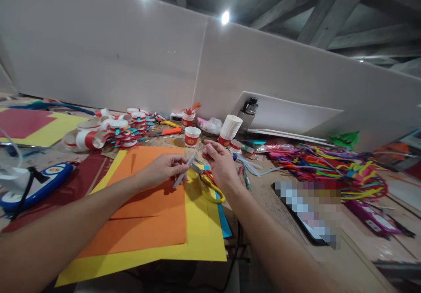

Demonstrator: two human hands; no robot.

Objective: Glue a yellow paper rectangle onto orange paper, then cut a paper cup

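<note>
My left hand (166,169) is closed around a slim pale grey stick-like tool (180,178), slanted over the orange sheet (151,214); its exact kind is unclear. To the right of it, my right hand (219,161) is raised with thumb and fingertips pinched together. Whatever lies between those fingertips is too small to make out. Yellow-handled scissors (215,200) rest below and between the hands on a yellow sheet (205,240). A red and white paper cup (192,137) stands upright just beyond the hands. Blue paper (225,223) shows under the yellow sheet.
A stack of paper cups (231,127) and a dark bottle (247,115) stand behind. Cut cup pieces (118,128) pile up at left, near a blue-and-white device (54,176). Colourful pipe cleaners (315,161) and a phone (304,212) lie right. A white panel (131,56) closes the back.
</note>
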